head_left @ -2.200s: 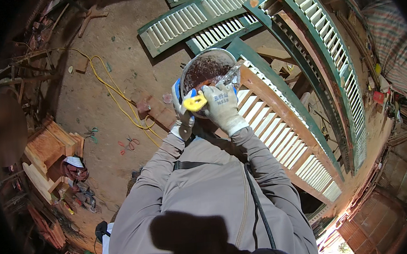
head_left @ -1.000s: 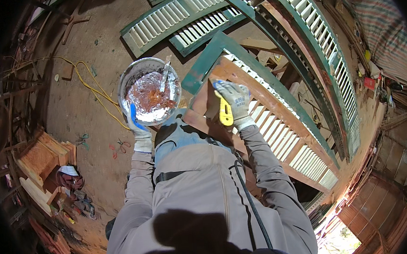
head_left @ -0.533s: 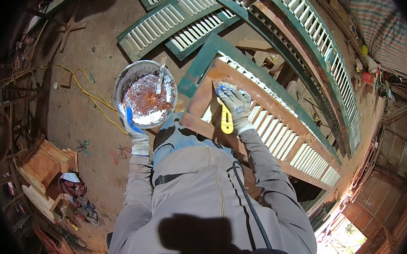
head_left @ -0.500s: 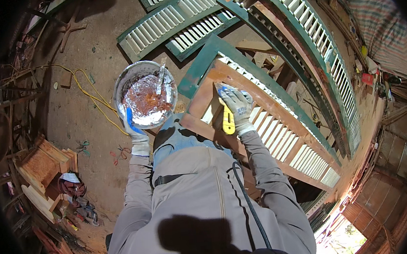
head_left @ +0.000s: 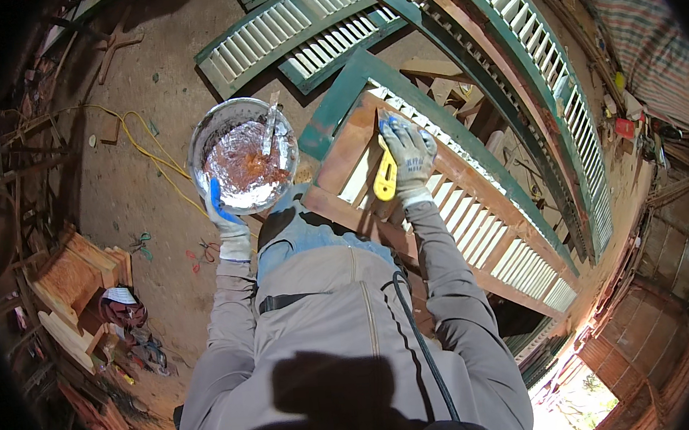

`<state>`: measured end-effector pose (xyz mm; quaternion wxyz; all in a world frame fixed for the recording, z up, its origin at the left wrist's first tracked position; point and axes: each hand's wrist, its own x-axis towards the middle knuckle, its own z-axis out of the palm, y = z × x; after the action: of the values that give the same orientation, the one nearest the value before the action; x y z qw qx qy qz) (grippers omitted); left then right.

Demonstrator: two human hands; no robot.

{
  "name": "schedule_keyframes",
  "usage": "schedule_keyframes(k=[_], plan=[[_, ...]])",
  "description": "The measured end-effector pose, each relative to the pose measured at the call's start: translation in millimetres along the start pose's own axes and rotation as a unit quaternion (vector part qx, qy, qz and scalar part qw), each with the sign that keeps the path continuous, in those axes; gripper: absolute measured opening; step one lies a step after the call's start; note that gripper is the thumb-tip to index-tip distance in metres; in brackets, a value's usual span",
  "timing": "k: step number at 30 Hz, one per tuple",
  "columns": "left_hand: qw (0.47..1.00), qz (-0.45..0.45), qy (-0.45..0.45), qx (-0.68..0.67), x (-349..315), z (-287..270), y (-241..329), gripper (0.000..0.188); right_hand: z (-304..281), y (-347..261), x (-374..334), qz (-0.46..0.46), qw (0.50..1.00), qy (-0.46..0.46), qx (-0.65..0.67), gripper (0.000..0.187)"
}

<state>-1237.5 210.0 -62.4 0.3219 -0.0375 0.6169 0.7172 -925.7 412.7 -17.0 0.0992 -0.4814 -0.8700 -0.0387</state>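
My left hand point(head_left: 229, 222), in a white glove with blue fingers, grips the near-left rim of a round metal bowl point(head_left: 196, 157). Reddish-brown paste smears the bowl's shiny silvery inside, and a flat, narrow strip point(head_left: 270, 130) leans on its far-right wall. My right hand point(head_left: 409, 156), gloved alike, is closed around a putty knife point(head_left: 386, 174) with a yellow handle. Its blade is hidden by the fingers. That hand rests against the bare brown wooden frame of a louvred shutter panel point(head_left: 353, 149), which lies slanted in front of me.
Green-edged louvred panels point(head_left: 284, 37) lie beyond, and curved ones point(head_left: 534, 66) rise at the right. A yellow cord point(head_left: 138, 148) loops left of the bowl. Red-handled scissors point(head_left: 203, 255) lie on the floor near wooden pieces point(head_left: 77, 270) at the left.
My right hand has slid a little farther away along the brown frame with the putty knife, whose handle has tilted slightly. My left hand and the bowl have barely shifted.
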Motion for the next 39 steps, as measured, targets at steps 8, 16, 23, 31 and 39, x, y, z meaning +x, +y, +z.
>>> schedule_keyframes(k=[8, 16, 23, 31, 39], plan=[[0.999, -0.005, 0.01, -0.04, 16, -8, -10, 0.054, 29, 18, -41, -0.004, 0.997, 0.001, 0.076, 0.027], [0.997, -0.007, 0.037, -0.072, 6, -5, -4, 0.055, 4, 17, -36, -0.061, 0.996, -0.036, 0.05, 0.035], [0.996, -0.014, 0.049, -0.067, -9, -12, -2, 0.051, 15, 9, -10, -0.098, 0.995, -0.008, -0.025, 0.032], [0.997, -0.016, 0.044, -0.068, -19, -16, 5, 0.051, 6, 6, -39, -0.117, 0.991, -0.012, 0.071, 0.027], [0.995, -0.019, 0.048, -0.086, -10, -21, -2, 0.057, 13, 32, -34, -0.087, 0.994, -0.036, -0.056, 0.038]])
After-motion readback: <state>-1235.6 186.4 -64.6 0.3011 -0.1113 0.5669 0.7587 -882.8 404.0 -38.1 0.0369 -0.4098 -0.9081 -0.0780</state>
